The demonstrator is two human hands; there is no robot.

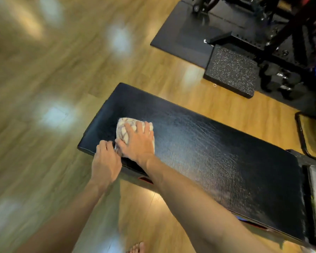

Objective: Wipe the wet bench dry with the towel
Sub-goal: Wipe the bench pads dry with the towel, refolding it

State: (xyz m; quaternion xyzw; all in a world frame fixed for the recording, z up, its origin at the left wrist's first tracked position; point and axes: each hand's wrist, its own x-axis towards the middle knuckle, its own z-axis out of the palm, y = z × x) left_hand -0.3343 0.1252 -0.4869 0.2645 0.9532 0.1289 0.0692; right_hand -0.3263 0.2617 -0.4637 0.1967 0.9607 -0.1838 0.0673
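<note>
Near the far end of the black bench [199, 143], the right hand [138, 143] pressed flat and unclenched on the bunched towel [123, 126] while the left hand [105, 161] pinched its near edge. Beaded water covered the pad beyond; a small, soaked wad would likely only smear it.

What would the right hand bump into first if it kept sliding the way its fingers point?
Probably nothing: past the right hand and towel lies only bare bench, then its far edge and the floor.
</note>
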